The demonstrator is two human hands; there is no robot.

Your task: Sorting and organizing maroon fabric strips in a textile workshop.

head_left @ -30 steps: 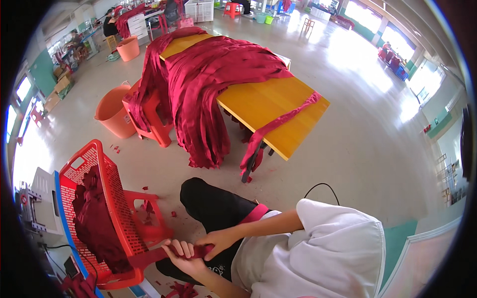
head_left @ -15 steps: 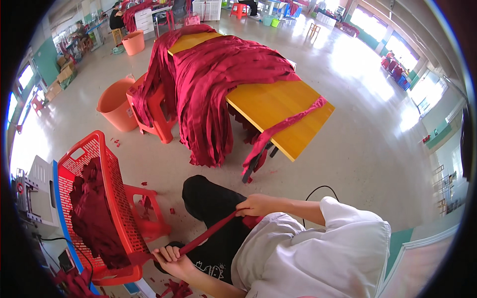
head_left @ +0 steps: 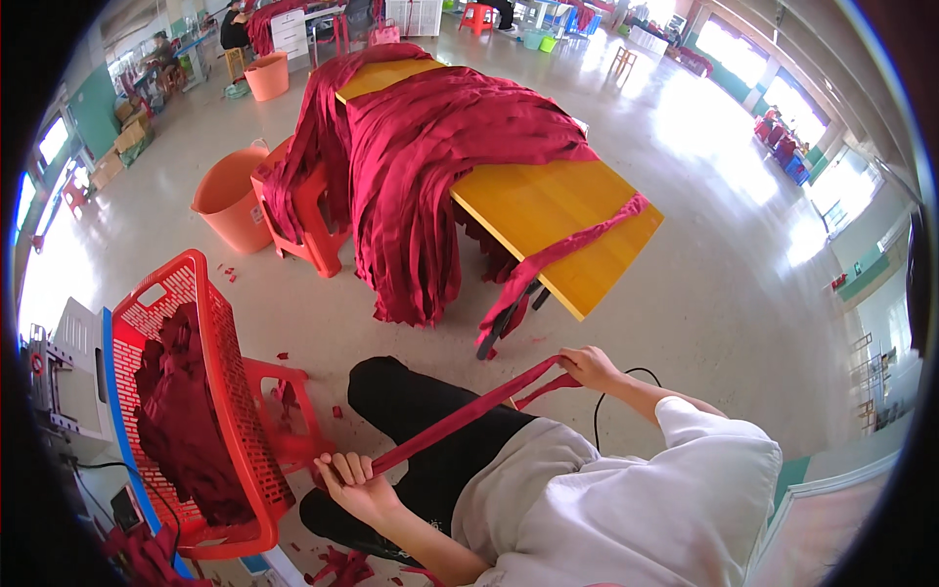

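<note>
A long dark-red fabric strip is stretched between my hands above my lap. My left hand, near the basket, has its fingers wrapped round the strip. Farther right, beyond my lap, my right hand pinches the strip, and a loose tail of it hangs back below the hand. The red plastic basket at the left holds a heap of dark-red cloth pieces. The part of the strip inside each fist is hidden.
Ahead stands a yellow-topped table draped with many red strips; one single strip lies across its near end. Beside it are a red stool and an orange bucket. Cloth scraps lie on the floor.
My right hand has moved right and away from me, drawing out a longer span of the strip. My left hand has shifted slightly up and right, still gripping it.
</note>
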